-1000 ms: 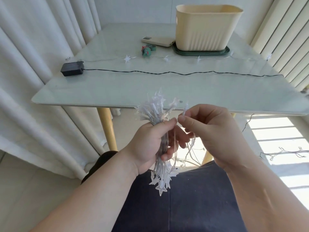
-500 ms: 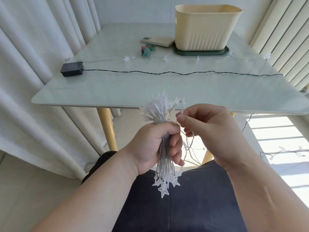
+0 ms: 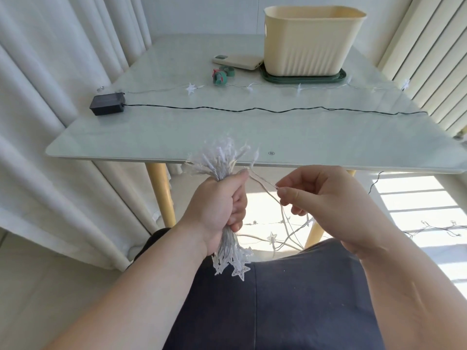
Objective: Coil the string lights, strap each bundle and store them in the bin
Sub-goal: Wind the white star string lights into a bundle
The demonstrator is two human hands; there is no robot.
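Nearest me, the left hand (image 3: 217, 210) was closed in a fist round the bundle of star string lights (image 3: 222, 160), with bulb ends fanning out above the fist and flat stars hanging below it. Just right of that fist, the right hand (image 3: 333, 205) pinched the clear wire (image 3: 262, 179) between thumb and forefinger. The short run between the two hands was drawn fairly taut, and the loose strand (image 3: 271, 238) trailed down below the pinch. I judged this to be the coiling step. Doing it well meant sliding the pinch down the strand and folding each length back to the fist to match the others, with light tension so no star snagged. Beyond the hands lay the table (image 3: 177, 140). A black battery box (image 3: 107, 104) sat far left of the fist, its black wire (image 3: 252, 109) running across. Past that were another star strand (image 3: 190, 88), green strap rolls (image 3: 219, 75) and a flat cream device (image 3: 237, 61). Furthest off, ahead of the right hand, the cream bin (image 3: 310, 44) stood on a green tray (image 3: 303, 78). A small round mark (image 3: 271, 153) on the table's near edge was too small to read, and I saw no other writing.
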